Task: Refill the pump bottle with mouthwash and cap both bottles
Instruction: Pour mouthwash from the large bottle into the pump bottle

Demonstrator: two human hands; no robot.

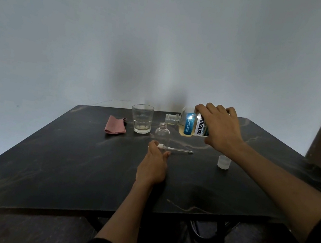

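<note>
The right hand [221,129] is gripping the mouthwash [193,124] tipped on its side, mouth just above the open bottle [162,133], apparently lining up to pour. The left hand [153,165], fingers relaxed, is resting by the pump [174,149] lying mid-table [64,158]. The cap [224,162] is standing toward the right edge.

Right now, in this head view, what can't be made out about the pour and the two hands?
- Mouthwash bottle: the right hand covers its rear half.
- Any stream into the small bottle: too faint to tell.
- Pump head: partly behind the left hand; whether its fingers grip it is unclear.
- Glass: contents unclear.
</note>
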